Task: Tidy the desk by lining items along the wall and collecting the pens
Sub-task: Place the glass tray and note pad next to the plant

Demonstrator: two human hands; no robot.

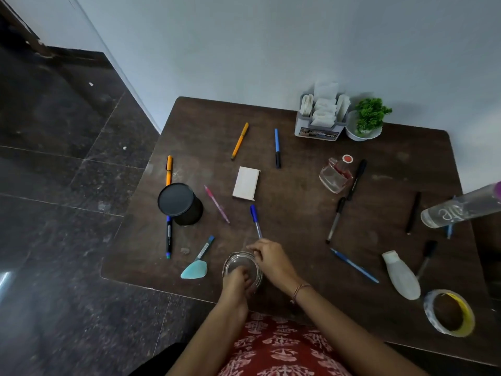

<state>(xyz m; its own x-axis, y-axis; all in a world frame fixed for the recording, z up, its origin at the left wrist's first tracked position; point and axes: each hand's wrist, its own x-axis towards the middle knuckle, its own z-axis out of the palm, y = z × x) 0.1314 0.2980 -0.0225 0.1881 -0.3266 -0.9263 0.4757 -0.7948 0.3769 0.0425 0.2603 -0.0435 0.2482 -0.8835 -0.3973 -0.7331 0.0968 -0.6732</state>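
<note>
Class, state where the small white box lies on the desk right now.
In the head view the small white box lies flat on the desk, left of centre, just right of the pink pen and nearer the person than the blue-and-black pen.

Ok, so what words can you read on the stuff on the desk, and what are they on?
"OPEL": on the sticker on the front of the grey organiser.
Clear bottle: white lettering, too blurred to read.
Black-and-blue marker: small print, too small to read.
No other text can be read.
</note>
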